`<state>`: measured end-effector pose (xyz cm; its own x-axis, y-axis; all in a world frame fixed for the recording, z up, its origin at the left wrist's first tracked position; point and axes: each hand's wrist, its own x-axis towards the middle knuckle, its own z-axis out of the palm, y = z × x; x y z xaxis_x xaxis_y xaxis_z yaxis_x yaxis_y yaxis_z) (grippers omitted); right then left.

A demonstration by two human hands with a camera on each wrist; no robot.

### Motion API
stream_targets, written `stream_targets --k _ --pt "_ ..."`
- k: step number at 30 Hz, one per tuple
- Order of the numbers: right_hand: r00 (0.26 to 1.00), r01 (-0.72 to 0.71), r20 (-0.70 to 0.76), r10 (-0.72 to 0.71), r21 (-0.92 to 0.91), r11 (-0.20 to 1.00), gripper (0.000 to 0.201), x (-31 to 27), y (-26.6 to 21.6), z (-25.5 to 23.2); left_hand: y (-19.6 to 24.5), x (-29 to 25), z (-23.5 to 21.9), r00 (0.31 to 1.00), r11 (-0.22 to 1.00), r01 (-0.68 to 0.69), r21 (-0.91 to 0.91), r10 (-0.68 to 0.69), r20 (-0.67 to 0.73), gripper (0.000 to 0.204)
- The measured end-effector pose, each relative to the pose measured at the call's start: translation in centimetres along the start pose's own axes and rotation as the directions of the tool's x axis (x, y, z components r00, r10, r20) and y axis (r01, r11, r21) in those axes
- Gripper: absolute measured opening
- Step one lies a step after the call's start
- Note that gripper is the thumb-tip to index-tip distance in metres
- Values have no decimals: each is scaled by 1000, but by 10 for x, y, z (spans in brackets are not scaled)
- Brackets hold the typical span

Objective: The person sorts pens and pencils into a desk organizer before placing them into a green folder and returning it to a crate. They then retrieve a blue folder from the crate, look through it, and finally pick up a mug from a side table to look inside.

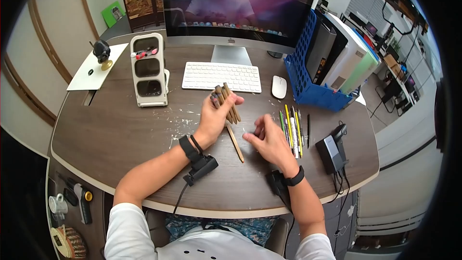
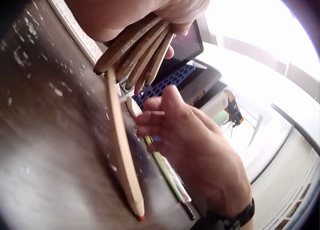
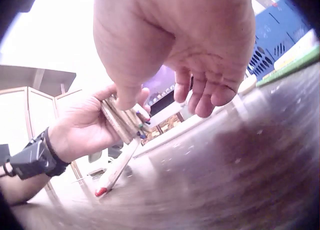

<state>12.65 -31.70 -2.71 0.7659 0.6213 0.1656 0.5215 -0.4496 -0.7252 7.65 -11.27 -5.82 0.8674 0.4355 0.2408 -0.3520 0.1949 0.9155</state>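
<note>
My left hand (image 1: 210, 119) grips a bundle of thick wooden colored pencils (image 1: 231, 110) above the desk, in front of the keyboard. Their colored tips point down in the left wrist view. A single wooden pencil (image 2: 120, 140) with a red tip slants away below the bundle; its upper end is overlapped by the held ones. To the right of it, my right hand (image 1: 270, 140) hovers with loosely bent fingers and nothing in them. In the right wrist view its palm and fingers (image 3: 197, 97) show over the desk surface. Beside this hand lies a row of pens and pencils (image 1: 294, 130).
White scraps (image 1: 185, 124) are scattered on the desk. A keyboard (image 1: 221, 77), a mouse (image 1: 279, 87) and a monitor stand at the back. Right are a blue file holder (image 1: 317, 97) and a black adapter (image 1: 330, 154) with cables; left, a three-compartment organizer (image 1: 150, 97).
</note>
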Motion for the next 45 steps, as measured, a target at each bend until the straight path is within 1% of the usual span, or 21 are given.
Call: stream_targets --k 2,3,4,10,12,14,16,17,19,21,22,24,26,30,33,36,38,40,42,43,45 --pt "963 15 264 62 -281 960 49 -7 -14 1 -1 5 -10 998 1000 5 14 -4 -63 24" --pt "971 159 223 -89 -319 934 47 -14 -9 11 0 5 -12 995 1000 28 -7 -29 -91 24" --pt "965 202 225 -135 -309 929 42 -16 -7 16 2 6 -15 992 998 47 -29 -51 -118 24" --pt "937 264 292 -194 -224 938 21 -13 -1 17 25 2 -36 990 999 17 -51 -24 -141 23" --pt "947 22 322 -2 -59 998 11 -11 -13 7 33 -13 -49 968 972 203 -118 -218 -128 21" --pt "940 72 338 -54 -41 997 13 -9 1 5 36 -32 -65 895 886 401 -234 -433 -108 19" --pt "958 -150 285 32 403 903 26 -6 7 8 42 -49 -81 794 754 564 -338 -607 -30 20" --pt "958 -133 286 -9 474 870 34 -4 5 7 41 -53 -90 802 760 548 -350 -596 -39 20" --pt "974 -123 226 -18 595 794 15 -3 -6 4 35 -58 -109 740 670 650 -359 -666 95 20" --pt "976 -136 217 -22 683 718 12 -3 -31 4 38 -61 -120 752 676 637 -371 -651 105 20" --pt "974 -138 226 -24 672 728 12 -1 -41 7 39 -62 -123 756 679 637 -364 -642 126 20" --pt "960 39 222 -173 504 863 15 6 -67 13 44 -61 -125 764 675 623 -396 -633 123 21" --pt "955 100 222 -195 376 921 15 20 -104 23 44 -63 -124 780 697 598 -395 -619 89 20" --pt "828 521 -5 -561 378 765 14 85 -167 43 46 -71 -122 810 728 570 -380 -575 113 24" --pt "833 500 18 -553 402 767 12 124 -207 64 43 -72 -119 823 747 549 -374 -563 84 24" --pt "761 615 92 -642 216 759 9 154 -200 109 39 -73 -119 843 760 512 -400 -534 64 23" --pt "690 720 137 -711 -23 694 11 167 -189 131 39 -72 -119 852 759 491 -427 -522 52 22" --pt "694 719 122 -710 -79 690 14 176 -175 148 39 -72 -120 858 762 479 -436 -512 49 22" --pt "715 699 -8 -699 -21 715 16 175 -175 154 40 -70 -121 860 773 463 -434 -510 8 22" --pt "783 622 13 -622 -20 783 19 171 -173 151 40 -69 -122 862 773 455 -442 -507 2 21" --pt "778 628 -16 -628 30 777 21 153 -178 141 40 -68 -122 865 766 436 -472 -502 -15 22"
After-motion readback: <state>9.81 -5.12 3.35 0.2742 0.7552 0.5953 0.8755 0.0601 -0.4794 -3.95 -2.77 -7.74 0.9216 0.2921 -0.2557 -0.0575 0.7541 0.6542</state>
